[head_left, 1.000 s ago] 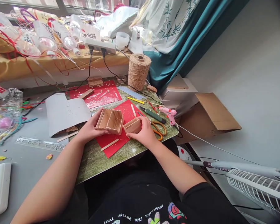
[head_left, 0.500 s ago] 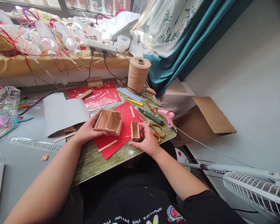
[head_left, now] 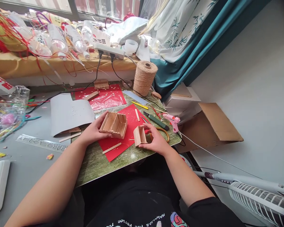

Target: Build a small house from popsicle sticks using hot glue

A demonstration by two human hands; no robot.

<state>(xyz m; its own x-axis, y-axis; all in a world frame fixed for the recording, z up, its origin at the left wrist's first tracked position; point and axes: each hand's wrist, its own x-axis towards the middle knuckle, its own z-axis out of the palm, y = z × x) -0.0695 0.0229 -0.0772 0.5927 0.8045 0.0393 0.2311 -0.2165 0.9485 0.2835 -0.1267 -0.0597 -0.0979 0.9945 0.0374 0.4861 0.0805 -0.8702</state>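
My left hand grips the left side of a larger box-like frame of wooden craft sticks, which rests on a red paper sheet. In my right hand, closed round it, is a smaller wooden stick box, tilted on its edge just right of the larger piece. A gap of red paper separates the two pieces. A loose craft stick lies on the red sheet in front of my hands.
Behind my right hand lie orange-handled scissors, a green-handled knife and a pink glue gun with its cord. A twine spool stands at the back. Grey card, a ruler and a cardboard box flank the board.
My right hand drew the small box away from the larger frame and turned it up on its edge. My left hand kept its hold on the larger frame.
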